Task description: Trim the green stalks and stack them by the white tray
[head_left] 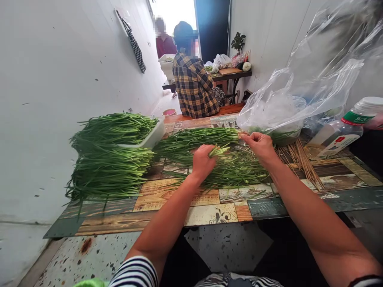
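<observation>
My left hand (204,161) is closed around a small bunch of garlic chives (220,150), whose pale stalk ends stick out to the right. Beyond it lies a long pile of chives (197,137), with its cut ends facing right. My right hand (259,146) is pinched at those stalk ends; the exact stalks between its fingertips are too small to make out. Loose leaves and thin trimmings (236,171) are strewn below and between both hands. On the left, neat heaps of chives (116,167) lie in and in front of a white tray (157,133).
Right of my right hand are thin wooden sticks (299,163), a clear plastic bag (278,103) and a labelled plastic bottle (341,127). The patterned table's front edge (221,223) runs close to me. A person in a plaid shirt (193,85) sits beyond; another stands farther back.
</observation>
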A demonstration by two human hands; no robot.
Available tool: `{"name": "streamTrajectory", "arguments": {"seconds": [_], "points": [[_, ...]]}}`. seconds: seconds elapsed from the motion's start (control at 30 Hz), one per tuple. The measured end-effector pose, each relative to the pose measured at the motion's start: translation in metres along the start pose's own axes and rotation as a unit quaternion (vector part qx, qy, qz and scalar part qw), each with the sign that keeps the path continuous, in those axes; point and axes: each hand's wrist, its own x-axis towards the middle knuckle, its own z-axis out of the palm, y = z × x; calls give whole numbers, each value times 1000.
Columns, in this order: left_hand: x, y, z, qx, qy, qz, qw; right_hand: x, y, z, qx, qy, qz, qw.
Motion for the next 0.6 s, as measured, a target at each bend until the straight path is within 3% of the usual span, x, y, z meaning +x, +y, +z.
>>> {"name": "streamTrajectory", "arguments": {"seconds": [0.1,0.23,0.4,0.6], "points": [[0,2,-2,-18,27,5,999,-6,4,5,-174,-111,-76,976],[1,5,-6,-22,88,-9,996,-8,13,9,-320,-215,-80,919],[2,1,-8,-7,142,-17,990,4,21,7,-331,-162,-65,928],[0,-6,-2,-6,139,-16,990,16,28,21,-392,-180,1,902]]}}
